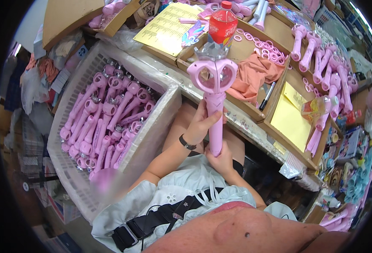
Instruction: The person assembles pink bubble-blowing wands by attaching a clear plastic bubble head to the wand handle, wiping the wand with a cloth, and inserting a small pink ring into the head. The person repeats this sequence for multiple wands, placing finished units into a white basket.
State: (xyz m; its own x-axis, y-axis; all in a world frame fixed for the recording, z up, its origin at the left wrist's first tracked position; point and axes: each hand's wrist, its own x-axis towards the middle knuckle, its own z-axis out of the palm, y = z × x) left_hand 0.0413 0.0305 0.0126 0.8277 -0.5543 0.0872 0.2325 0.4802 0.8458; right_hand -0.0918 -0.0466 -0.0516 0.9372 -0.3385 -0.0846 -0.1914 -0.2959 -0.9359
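I hold a pink toy wand (216,103) upright in front of my lap. Its head is a pink ring around a clear round part, topped by a transparent grey crown. My left hand (199,126) is wrapped around the upper handle, just under the head. At the bottom end of the handle, my right hand (220,159) is closed around it; some of its fingers are hidden behind. A white plastic crate (78,69) to my left is piled with several similar pink wands (110,107).
Cardboard trays (274,126) on the table hold pink rings (270,52), an orange cloth (255,78), a black marker (267,96) and yellow paper (291,120). A red-labelled bottle (222,25) stands behind the wand. More pink wand parts (321,59) lie at the right.
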